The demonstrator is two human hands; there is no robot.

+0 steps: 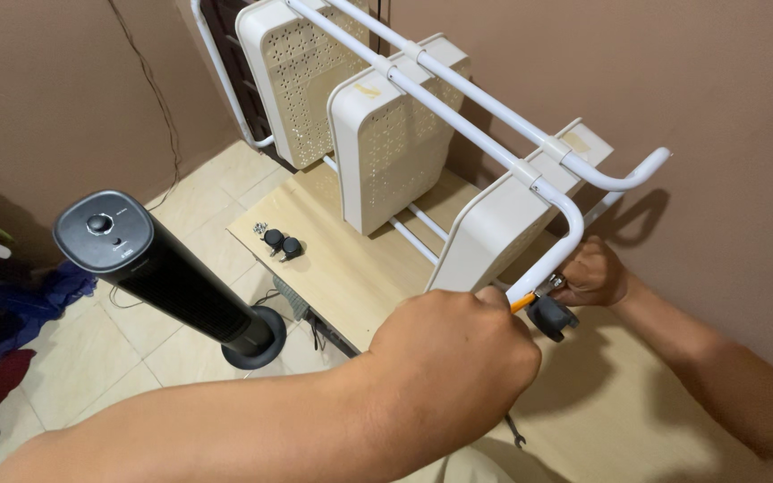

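While left hand (445,358) clamps orange-handled tool (522,302), right hand (590,273) pinches black caster (552,317); yellowish sticker (368,90) on white shelf (395,143).

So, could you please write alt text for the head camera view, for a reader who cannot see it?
Two hands work at the tube end of a white rolling shelf rack lying on its side: the left hand grips an orange-handled tool, and the right hand is at a black caster wheel. Two spare casters lie on a wooden board, beside a black tower fan.
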